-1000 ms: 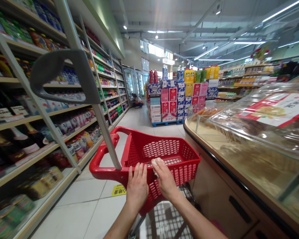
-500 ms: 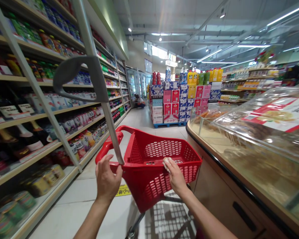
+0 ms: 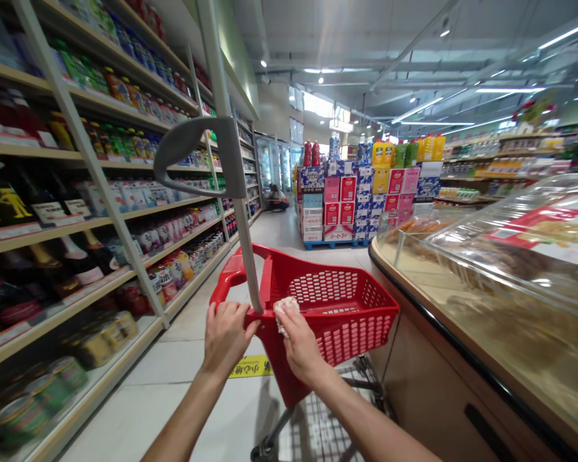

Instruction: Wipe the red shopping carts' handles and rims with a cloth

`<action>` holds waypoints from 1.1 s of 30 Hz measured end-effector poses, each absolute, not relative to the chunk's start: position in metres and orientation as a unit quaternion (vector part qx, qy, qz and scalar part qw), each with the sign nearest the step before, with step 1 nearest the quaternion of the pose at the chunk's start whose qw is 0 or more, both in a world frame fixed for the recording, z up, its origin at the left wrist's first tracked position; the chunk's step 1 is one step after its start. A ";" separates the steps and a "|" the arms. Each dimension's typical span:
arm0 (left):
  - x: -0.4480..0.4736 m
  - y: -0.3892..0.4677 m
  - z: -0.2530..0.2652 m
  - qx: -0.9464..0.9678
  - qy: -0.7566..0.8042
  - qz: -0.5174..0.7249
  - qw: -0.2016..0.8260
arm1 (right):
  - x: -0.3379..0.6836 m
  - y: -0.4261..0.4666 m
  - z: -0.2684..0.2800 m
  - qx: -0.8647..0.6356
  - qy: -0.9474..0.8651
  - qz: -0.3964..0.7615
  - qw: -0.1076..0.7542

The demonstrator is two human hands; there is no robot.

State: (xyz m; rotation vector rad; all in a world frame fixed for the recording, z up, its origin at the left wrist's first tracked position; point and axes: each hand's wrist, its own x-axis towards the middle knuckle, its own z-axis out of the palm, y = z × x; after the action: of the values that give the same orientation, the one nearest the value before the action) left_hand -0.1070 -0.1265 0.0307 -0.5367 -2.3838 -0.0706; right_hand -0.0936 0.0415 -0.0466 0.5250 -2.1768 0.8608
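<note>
A red plastic shopping cart basket (image 3: 308, 346) with slotted sides stands in front of me. A grey metal pole (image 3: 248, 250) rises at its near left corner, carrying a grey loop handle (image 3: 243, 160). My left hand (image 3: 226, 337) is curled over the basket's red handle end, left of the pole's foot. My right hand (image 3: 296, 343) presses a crumpled white cloth (image 3: 286, 308), with faint coloured marks, onto the near rim just right of the pole. The fingers partly hide the cloth.
Shelves of drinks (image 3: 139, 212) line the left. A glass-sided counter (image 3: 462, 282) with packaged food stands close on the right. Stacked drink cartons (image 3: 340, 205) are ahead, and a person (image 3: 274, 199) crouches farther back. A yellow floor sticker (image 3: 251, 366) lies beside the cart.
My right hand has slid the cloth left along the rim towards the pole. My left hand, raised with fingers apart before, has closed over the basket's handle end. The view has shifted slightly left.
</note>
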 end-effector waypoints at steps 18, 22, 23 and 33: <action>-0.094 -0.105 0.039 -0.260 -0.923 -0.080 0.272 | -0.079 0.058 -0.047 0.144 -0.841 0.364 0.372; -0.093 -0.097 0.039 -0.249 -0.924 -0.104 0.273 | -0.059 0.054 -0.017 0.227 -0.830 0.349 0.371; -0.092 -0.094 0.038 -0.250 -0.924 -0.107 0.271 | -0.056 0.053 0.000 0.234 -0.819 0.346 0.392; -0.079 -0.079 0.039 -0.316 -0.899 -0.132 0.272 | -0.098 0.085 0.103 0.363 -0.783 0.040 0.504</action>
State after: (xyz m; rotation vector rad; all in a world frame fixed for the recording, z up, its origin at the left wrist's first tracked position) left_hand -0.0791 -0.0791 0.0390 -0.8495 -2.4213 -0.3561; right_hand -0.0981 0.0850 0.1032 0.8752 -1.8889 0.0962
